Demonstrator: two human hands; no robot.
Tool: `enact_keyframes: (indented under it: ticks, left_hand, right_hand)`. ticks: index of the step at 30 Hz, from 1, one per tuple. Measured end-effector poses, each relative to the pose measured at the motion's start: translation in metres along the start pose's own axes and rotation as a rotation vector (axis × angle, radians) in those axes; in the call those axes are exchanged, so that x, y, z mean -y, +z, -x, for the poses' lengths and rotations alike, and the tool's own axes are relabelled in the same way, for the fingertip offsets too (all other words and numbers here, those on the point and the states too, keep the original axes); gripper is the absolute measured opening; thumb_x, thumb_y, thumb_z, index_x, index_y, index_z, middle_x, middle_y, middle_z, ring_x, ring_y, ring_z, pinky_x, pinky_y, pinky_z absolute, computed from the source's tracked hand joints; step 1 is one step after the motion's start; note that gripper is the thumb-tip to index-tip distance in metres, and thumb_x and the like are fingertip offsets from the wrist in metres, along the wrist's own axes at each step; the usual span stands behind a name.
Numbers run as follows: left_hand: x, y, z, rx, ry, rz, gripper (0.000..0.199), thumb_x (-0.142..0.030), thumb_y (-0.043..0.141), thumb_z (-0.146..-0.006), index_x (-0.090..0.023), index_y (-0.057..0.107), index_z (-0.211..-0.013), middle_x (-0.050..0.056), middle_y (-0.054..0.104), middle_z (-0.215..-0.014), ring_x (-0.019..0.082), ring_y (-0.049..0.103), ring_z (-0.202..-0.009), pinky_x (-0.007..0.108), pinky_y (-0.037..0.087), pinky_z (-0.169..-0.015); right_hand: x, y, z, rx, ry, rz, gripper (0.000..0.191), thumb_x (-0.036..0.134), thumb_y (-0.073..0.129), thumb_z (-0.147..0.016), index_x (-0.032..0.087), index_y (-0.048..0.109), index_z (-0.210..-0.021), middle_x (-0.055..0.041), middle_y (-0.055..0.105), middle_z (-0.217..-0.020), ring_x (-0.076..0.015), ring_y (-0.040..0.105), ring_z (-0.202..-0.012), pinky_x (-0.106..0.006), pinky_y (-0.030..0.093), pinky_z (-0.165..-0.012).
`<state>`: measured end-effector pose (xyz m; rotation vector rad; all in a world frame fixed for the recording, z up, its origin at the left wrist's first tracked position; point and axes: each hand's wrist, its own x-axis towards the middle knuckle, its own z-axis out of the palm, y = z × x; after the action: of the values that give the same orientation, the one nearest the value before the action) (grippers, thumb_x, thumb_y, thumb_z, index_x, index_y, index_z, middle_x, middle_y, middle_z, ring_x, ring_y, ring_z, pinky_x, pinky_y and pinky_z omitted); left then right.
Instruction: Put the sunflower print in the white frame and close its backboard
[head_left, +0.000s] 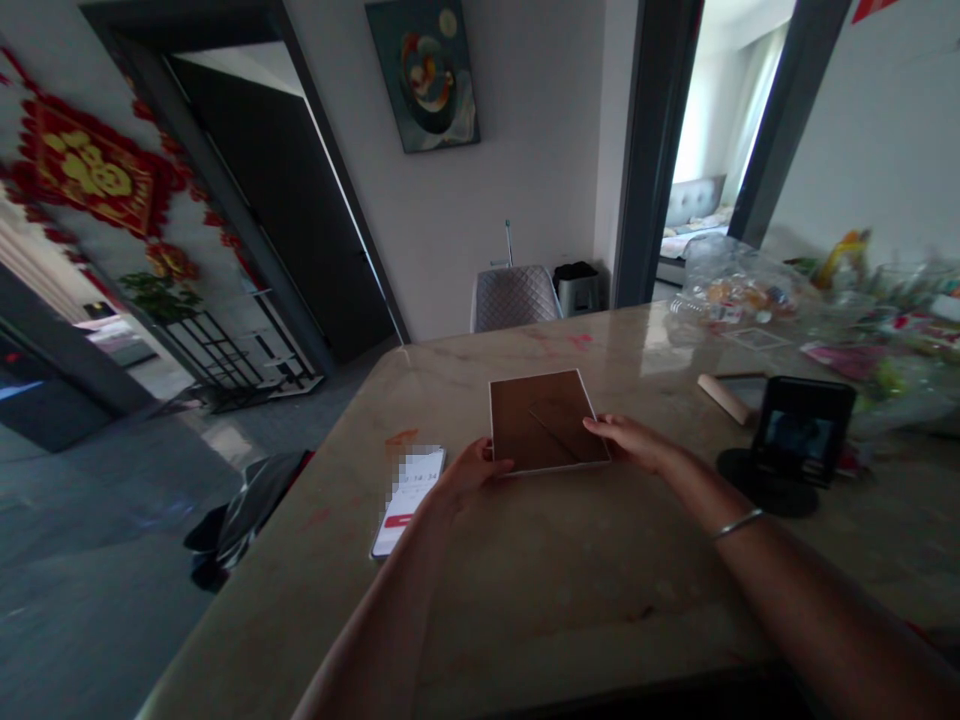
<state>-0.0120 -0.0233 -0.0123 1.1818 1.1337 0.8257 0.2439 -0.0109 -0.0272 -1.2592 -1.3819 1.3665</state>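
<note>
Left hand point(471, 470) curls loosely against the near corner of a brown square board point(529, 425); right hand point(630, 440) lies open, fingers point(604, 428) flat over its edge, above the surface point(525, 600).

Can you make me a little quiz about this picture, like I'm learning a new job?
1. What flat brown thing are the left hand and right hand touching?
2. True or false: the bangle is on the right arm.
3. Which hand is nearer the phone with the red button on its screen?

Key:
1. A square picture frame, seen from the back
2. True
3. The left hand
</note>
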Motion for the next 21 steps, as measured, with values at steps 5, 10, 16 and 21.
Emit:
enact_keyframes:
  ticks: [5,10,16,21]
  left_hand:
    - [-0.003,0.004,0.003,0.074,-0.076,-0.043,0.031,-0.031,0.069,-0.059,-0.014,0.058,-0.082,0.006,0.063,-0.084,0.014,0.058,-0.066,0.026,0.045,-0.058]
    - [0.001,0.005,-0.004,-0.204,0.078,-0.041,0.035,-0.042,0.063,-0.063,-0.014,0.059,-0.082,0.008,0.063,-0.083,0.016,0.059,-0.069,0.026,0.044,-0.060]
    - [0.007,0.003,-0.014,-0.388,0.178,-0.042,0.040,-0.037,0.065,-0.063,-0.016,0.056,-0.096,0.008,0.063,-0.084,0.016,0.059,-0.072,0.025,0.044,-0.062]
    - [0.007,0.001,-0.014,-0.292,0.167,-0.060,0.032,-0.039,0.065,-0.061,-0.014,0.060,-0.082,0.008,0.064,-0.082,0.016,0.058,-0.071,0.024,0.043,-0.062]
  right_hand:
    - [-0.004,-0.004,-0.005,-0.057,0.096,-0.169,0.019,0.031,0.058,-0.070,0.019,0.054,-0.085,-0.0088,0.063,-0.097,-0.0205,0.059,-0.087,-0.034,0.047,-0.074]
    - [-0.001,0.002,0.002,0.196,0.174,-0.186,0.029,0.036,0.059,-0.070,0.020,0.054,-0.093,-0.0081,0.062,-0.101,-0.0186,0.059,-0.086,-0.032,0.047,-0.071]
    - [0.000,0.009,-0.002,-0.026,0.069,-0.029,0.037,0.043,0.053,-0.073,0.023,0.050,-0.104,-0.0067,0.057,-0.107,-0.0144,0.057,-0.079,-0.025,0.044,-0.061]
    - [-0.010,0.005,-0.010,0.006,0.074,0.004,0.031,0.038,0.058,-0.068,0.021,0.054,-0.094,-0.0040,0.060,-0.094,-0.0120,0.055,-0.068,-0.021,0.041,-0.053]
